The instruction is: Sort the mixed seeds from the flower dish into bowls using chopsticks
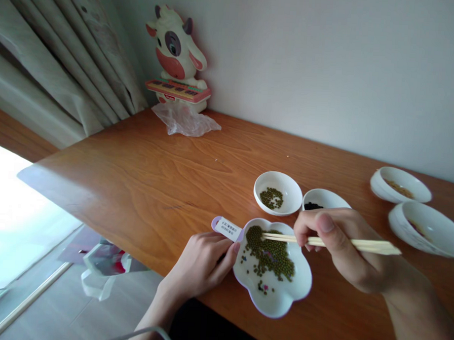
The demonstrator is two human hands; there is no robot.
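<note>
My right hand [344, 247] is closed round a pair of wooden chopsticks [284, 238], their tips over the green beans [270, 253] in a white flower-shaped dish [292, 295] near the table's front edge. My left hand [201, 262] rests on the table, fingers curled against the dish's left rim, beside its labelled handle [227, 228]. Just behind stand a small white bowl [290, 186] with a few green beans and another white bowl [330, 198] with dark beans, partly hidden by my right hand.
Two more white bowls [420, 187] [436, 242] stand at the right on the wooden table [135, 175]. A cow-shaped toy keyboard [177, 61] and a crumpled plastic bag [186, 119] sit by the wall. Curtains [65, 55] hang at the left; a bag [102, 267] lies on the floor.
</note>
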